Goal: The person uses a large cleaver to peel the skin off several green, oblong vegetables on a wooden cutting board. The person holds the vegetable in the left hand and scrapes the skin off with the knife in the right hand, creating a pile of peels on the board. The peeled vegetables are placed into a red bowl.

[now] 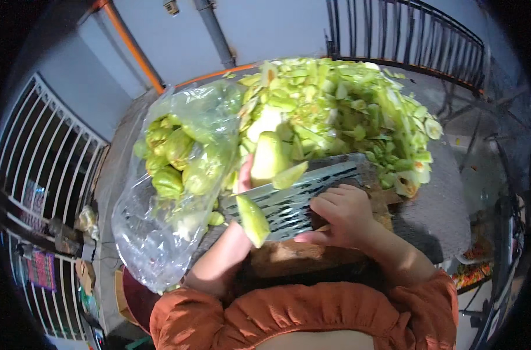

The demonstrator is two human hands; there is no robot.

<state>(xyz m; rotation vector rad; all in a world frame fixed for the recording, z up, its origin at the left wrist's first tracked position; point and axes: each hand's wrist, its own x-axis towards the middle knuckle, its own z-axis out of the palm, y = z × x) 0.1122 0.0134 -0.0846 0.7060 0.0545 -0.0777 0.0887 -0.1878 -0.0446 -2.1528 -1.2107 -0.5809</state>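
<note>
A wide cleaver (291, 210) with dark streaks along its blade is in my right hand (344, 212), above a thick wooden chopping block (287, 256). Behind the blade, my left hand (245, 175) is mostly hidden, with its fingers along the side of a pale peeled chayote (267, 158). That hand appears to hold the chayote upright. One cut wedge (290, 176) lies against the blade's upper edge, touching the chayote's foot. Another wedge (253, 221) rests over the blade's left end, on the near side.
A big heap of cut chayote pieces (335, 100) rises beyond the block. At left, a clear plastic bag (160, 236) holds several whole green chayotes (169, 148). A black metal railing (405, 39) stands at the far right, and a white barred gate (42, 162) at the left.
</note>
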